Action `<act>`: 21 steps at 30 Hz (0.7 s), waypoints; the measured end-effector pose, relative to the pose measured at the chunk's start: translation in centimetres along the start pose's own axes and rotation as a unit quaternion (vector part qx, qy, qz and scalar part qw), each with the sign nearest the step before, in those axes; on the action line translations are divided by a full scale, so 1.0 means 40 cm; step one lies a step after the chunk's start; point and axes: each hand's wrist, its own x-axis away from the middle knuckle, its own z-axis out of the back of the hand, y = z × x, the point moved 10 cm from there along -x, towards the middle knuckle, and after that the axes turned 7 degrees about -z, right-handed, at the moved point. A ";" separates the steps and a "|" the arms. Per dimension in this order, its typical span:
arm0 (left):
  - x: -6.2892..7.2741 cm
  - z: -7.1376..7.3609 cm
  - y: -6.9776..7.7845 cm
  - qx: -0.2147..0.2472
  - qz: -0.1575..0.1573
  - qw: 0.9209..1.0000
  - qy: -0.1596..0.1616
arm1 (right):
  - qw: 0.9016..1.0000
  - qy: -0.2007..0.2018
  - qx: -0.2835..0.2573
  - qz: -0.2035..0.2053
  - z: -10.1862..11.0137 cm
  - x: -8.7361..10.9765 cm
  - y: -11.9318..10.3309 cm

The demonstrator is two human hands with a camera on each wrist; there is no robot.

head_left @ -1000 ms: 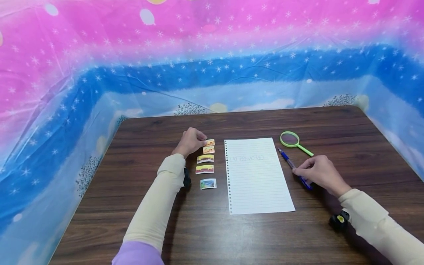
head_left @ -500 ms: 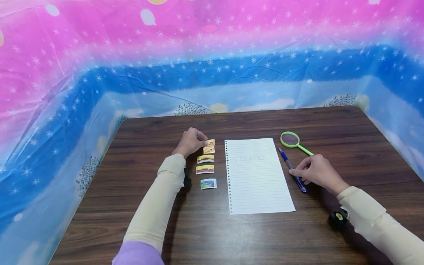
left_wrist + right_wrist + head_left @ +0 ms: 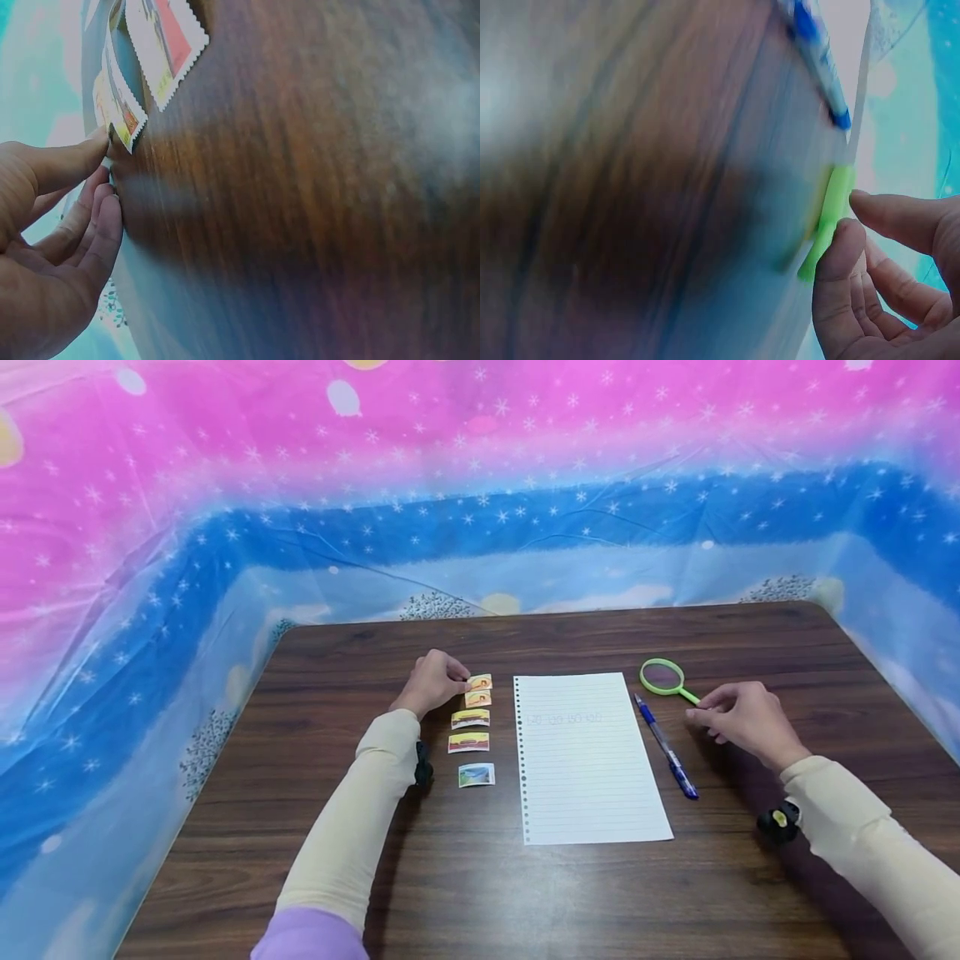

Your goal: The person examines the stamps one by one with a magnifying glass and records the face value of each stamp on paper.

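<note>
In the head view, five-odd small stamps would be hard to separate at this size, but several stand in a column left of the lined paper (image 3: 592, 768). My left hand (image 3: 432, 683) pinches the left edge of the farthest orange stamp (image 3: 482, 682); in the left wrist view its thumb (image 3: 71, 161) meets a stamp corner. My right hand (image 3: 750, 720) has bent fingers at the handle end of a green magnifying glass (image 3: 681, 692). The right wrist view has fingertips beside the green handle (image 3: 834, 199); a firm grip cannot be made out.
A blue pen (image 3: 666, 747) lies along the paper's right edge, near the right hand. Faint handwritten numbers cross the upper part of the sheet. A dark wooden table (image 3: 585, 902) carries everything, with a patterned cloth (image 3: 525, 510) hung behind it.
My right hand has let go of the pen, which now lies beside the paper, and has moved away to the magnifying glass handle. The left hand stays at the farthest stamp.
</note>
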 end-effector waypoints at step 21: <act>0.002 0.001 -0.006 0.021 0.016 1.000 0.011 | 0.999 0.034 0.032 -0.014 0.011 -0.044 0.058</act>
